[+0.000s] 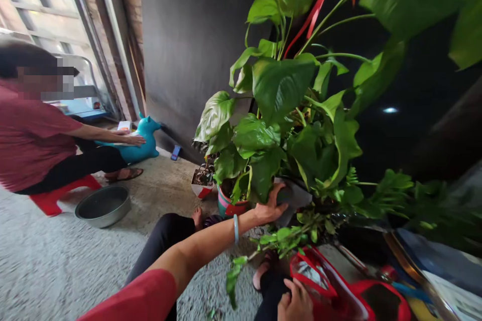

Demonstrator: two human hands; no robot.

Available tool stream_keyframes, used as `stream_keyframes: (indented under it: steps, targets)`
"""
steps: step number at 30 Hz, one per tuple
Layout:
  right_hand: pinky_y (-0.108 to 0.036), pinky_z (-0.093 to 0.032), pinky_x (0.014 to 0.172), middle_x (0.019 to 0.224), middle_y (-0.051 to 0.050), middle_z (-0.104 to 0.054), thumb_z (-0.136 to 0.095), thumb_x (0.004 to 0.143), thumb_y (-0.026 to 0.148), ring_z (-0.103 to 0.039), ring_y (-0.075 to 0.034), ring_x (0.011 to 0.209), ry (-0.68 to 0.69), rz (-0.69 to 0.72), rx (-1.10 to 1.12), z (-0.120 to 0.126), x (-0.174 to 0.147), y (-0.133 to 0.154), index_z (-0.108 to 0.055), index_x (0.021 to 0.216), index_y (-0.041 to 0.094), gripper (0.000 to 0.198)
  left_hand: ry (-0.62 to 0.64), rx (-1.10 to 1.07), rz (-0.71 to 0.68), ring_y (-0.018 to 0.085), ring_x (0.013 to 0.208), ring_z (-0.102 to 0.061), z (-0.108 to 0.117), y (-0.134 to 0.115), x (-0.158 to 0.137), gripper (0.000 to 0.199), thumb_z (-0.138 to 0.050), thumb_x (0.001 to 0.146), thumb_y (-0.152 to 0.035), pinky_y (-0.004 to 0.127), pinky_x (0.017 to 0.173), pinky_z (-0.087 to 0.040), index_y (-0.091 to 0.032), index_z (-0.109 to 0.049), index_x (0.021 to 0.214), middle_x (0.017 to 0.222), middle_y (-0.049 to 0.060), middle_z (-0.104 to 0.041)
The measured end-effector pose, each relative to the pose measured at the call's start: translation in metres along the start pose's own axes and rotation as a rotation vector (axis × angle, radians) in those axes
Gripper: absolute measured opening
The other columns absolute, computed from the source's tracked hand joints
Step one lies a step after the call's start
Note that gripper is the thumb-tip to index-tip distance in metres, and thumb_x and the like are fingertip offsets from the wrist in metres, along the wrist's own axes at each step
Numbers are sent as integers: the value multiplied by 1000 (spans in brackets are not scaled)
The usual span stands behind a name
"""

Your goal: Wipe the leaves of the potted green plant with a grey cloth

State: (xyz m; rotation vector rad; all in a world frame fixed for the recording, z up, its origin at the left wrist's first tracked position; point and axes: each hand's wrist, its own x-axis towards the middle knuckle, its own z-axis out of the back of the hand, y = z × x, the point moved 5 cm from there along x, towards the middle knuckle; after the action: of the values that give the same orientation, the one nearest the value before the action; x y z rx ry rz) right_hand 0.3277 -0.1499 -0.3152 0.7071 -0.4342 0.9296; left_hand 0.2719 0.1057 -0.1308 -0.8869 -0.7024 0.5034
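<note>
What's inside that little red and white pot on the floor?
The red and white pot holds dark soil with a few thin stems. The big green leaves overhang its right side, hiding the rest.

The left hand (269,205) lies flat on a grey pot (293,200) under the leafy plant (282,110). The right hand (297,303) grips a red bag (339,291). A seated person (33,135) touches a teal toy (145,140) beside a metal basin (103,205).

Home porch: potted plants (286,110), toy horse (145,138), concrete floor (56,261).
</note>
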Motion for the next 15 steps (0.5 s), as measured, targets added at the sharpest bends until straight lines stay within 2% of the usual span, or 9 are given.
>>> stream_keyframes:
  steps: [3,5,7,10,12,15]
  targets:
    - [-46,-50,87,102,-17,-73,-43,79,25,-66,-33,97,6,-63,38,7,2,3,-76,89,17,35,193,65,189,35,135,-53,-17,17,-11,67,-75,63,-16,49,120,-37,-24,-66,128,136,11,-63]
    - [-48,-48,91,103,-17,-73,-46,79,29,-65,-34,100,48,-127,113,13,3,3,-75,91,17,34,321,79,295,40,121,-60,-22,33,-35,61,-80,52,-14,54,111,-44,-24,-73,111,113,11,-71]
    - [-52,-46,95,102,-19,-72,-48,78,33,-64,-36,102,78,-182,183,19,5,3,-75,90,16,34,383,72,351,41,111,-65,-19,44,-62,56,-84,49,-19,54,102,-48,-24,-75,104,95,9,-71]
    - [-58,-45,96,99,-23,-71,-46,74,38,-63,-41,101,101,-237,198,28,11,2,-73,85,15,37,330,-4,398,38,107,-65,-5,47,-98,51,-85,50,-26,48,97,-50,-22,-74,100,93,8,-69]
    - [-61,-45,96,97,-24,-70,-46,69,40,-63,-43,100,132,-270,199,34,18,3,-71,81,17,36,235,-160,484,37,107,-64,6,44,-116,51,-87,46,-27,45,96,-50,-22,-72,95,94,7,-68]
    - [-64,-44,99,94,-24,-69,-50,59,43,-63,-46,102,193,-386,262,47,26,10,-67,73,22,30,142,-453,639,30,93,-65,15,38,-140,48,-85,47,-32,40,81,-52,-23,-67,90,85,4,-66]
